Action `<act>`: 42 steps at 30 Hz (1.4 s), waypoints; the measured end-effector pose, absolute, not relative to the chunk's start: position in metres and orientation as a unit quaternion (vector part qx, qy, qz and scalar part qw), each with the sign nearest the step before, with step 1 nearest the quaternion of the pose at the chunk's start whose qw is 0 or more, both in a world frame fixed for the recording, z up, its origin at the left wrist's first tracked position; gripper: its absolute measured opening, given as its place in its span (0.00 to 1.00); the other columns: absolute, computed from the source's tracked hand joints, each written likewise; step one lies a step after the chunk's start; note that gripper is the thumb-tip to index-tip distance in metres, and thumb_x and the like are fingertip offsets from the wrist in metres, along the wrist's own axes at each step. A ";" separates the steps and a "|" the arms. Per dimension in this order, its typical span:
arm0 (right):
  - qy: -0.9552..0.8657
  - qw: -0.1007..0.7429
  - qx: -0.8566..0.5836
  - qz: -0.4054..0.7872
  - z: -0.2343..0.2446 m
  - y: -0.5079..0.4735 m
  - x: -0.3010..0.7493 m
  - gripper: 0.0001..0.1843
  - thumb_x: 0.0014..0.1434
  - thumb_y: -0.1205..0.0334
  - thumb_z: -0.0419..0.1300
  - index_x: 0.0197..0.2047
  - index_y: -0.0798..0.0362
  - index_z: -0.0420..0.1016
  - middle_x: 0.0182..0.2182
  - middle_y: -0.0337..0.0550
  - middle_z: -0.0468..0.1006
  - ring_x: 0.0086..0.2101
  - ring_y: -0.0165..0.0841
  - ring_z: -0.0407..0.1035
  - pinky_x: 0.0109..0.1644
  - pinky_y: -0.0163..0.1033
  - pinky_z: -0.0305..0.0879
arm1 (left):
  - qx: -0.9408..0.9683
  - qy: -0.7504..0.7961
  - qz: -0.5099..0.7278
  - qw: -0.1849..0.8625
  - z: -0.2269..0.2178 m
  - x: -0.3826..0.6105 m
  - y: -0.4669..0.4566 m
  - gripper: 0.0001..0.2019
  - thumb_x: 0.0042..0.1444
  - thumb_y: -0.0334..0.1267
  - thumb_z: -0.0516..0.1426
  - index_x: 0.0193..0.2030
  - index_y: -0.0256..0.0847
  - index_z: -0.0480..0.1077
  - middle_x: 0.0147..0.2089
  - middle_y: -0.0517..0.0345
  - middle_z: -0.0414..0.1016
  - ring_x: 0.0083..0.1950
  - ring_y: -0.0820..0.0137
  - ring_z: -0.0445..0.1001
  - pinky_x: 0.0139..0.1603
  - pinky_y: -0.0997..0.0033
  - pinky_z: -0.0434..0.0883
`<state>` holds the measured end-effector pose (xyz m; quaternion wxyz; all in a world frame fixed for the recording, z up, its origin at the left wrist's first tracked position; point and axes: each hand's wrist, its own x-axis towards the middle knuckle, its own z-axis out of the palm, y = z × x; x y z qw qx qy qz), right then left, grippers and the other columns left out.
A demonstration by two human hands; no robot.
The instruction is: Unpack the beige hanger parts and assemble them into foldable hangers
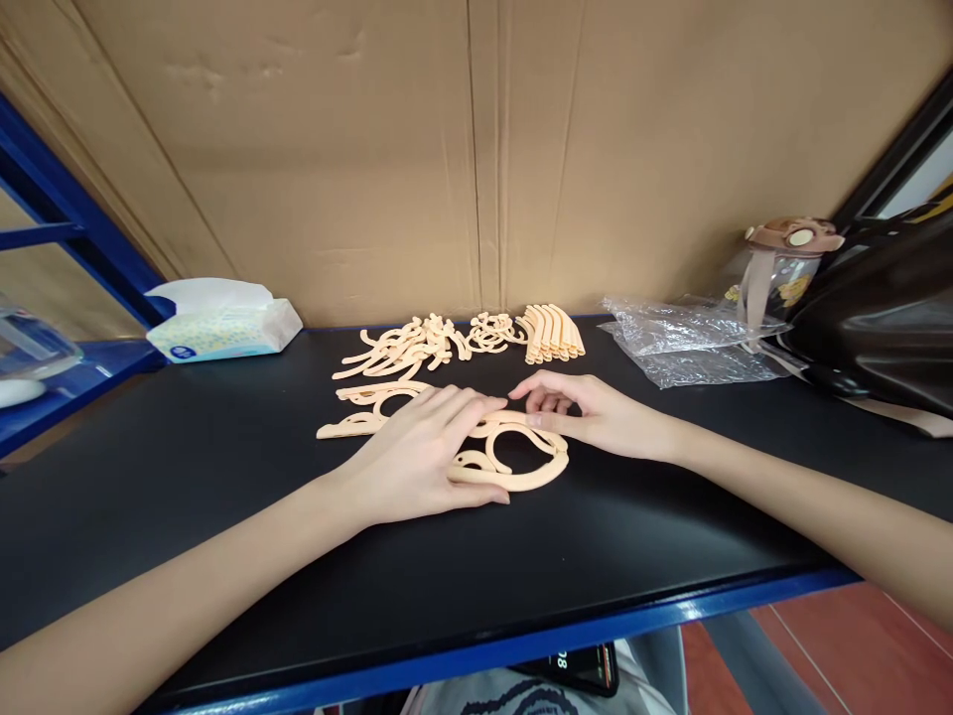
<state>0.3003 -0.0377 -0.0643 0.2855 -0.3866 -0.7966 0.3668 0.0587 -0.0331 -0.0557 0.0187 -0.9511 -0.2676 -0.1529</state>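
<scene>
A beige plastic folding hanger (532, 485), with curved arms and a rounded loop, lies on the black table. My left hand (428, 447) spans its middle, thumb along the near edge and fingers over the far side, so much of that part is hidden. At its upper right edge is my right hand (577, 407), fingers loosely curled, with a gap between them and the thumb. That thumb touches or nearly touches the hanger. Left of my left hand, more flat beige hanger pieces (349, 427) stick out; whether they join the hanger under my palm is hidden.
Behind lie a heap of curved beige parts (406, 348), small hooks (491, 333) and a neat stack of arms (551, 333). A tissue pack (223, 323) stands back left. At right are clear plastic bags (685, 343), a bottle (793, 263) and a dark bag (879, 308).
</scene>
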 end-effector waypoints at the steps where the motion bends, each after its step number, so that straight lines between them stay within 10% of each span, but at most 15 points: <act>1: -0.787 0.285 -0.406 0.368 -0.065 -0.037 0.301 0.16 0.60 0.52 0.57 0.47 0.54 0.68 0.30 0.38 0.72 0.30 0.28 0.66 0.33 0.34 0.62 | -0.949 -0.264 -0.170 0.040 -0.055 0.058 -0.032 0.34 0.51 0.58 0.58 0.57 0.36 0.61 0.52 0.47 0.70 0.51 0.59 0.69 0.52 0.60 0.66; 8: -0.728 0.293 -0.377 0.493 -0.061 -0.035 0.299 0.17 0.62 0.51 0.55 0.28 0.53 0.61 0.19 0.30 0.58 0.21 0.23 0.52 0.25 0.33 0.48 | -0.924 -0.283 -0.233 0.111 -0.055 0.053 -0.027 0.32 0.55 0.54 0.57 0.59 0.33 0.59 0.56 0.45 0.66 0.57 0.59 0.65 0.56 0.62 0.66; 36: -0.730 0.241 -0.325 0.551 -0.059 -0.038 0.296 0.12 0.62 0.53 0.56 0.38 0.54 0.64 0.24 0.34 0.68 0.24 0.24 0.61 0.28 0.32 0.58 | -0.924 -0.296 -0.201 0.131 -0.050 0.054 -0.038 0.33 0.54 0.50 0.58 0.62 0.33 0.58 0.58 0.43 0.66 0.57 0.56 0.67 0.56 0.59 0.68; 42: -0.727 0.271 -0.374 0.508 -0.067 -0.029 0.302 0.16 0.62 0.51 0.55 0.45 0.55 0.69 0.24 0.35 0.69 0.24 0.24 0.60 0.29 0.33 0.60 | -0.867 -0.468 -0.159 0.061 -0.013 0.027 -0.010 0.34 0.51 0.61 0.54 0.59 0.40 0.63 0.53 0.48 0.69 0.54 0.53 0.69 0.49 0.55 0.70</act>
